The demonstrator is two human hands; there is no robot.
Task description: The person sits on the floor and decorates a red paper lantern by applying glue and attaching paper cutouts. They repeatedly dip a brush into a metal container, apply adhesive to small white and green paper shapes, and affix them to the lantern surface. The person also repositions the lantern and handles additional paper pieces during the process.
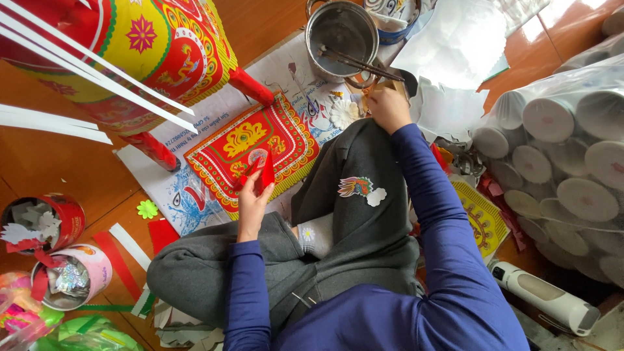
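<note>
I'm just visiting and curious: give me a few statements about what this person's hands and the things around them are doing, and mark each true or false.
1. The left hand holds a red paper piece. True.
2. The right hand rests inside the metal pot. False: it is beside the pot, at a small brown piece by the knee.
3. Sticks lie across the metal pot. True.
4. The person wears a green top. False: the sleeves are blue.
5. The red tin at the left is sealed with a lid. False: it is open, with paper cut-outs inside.
</note>
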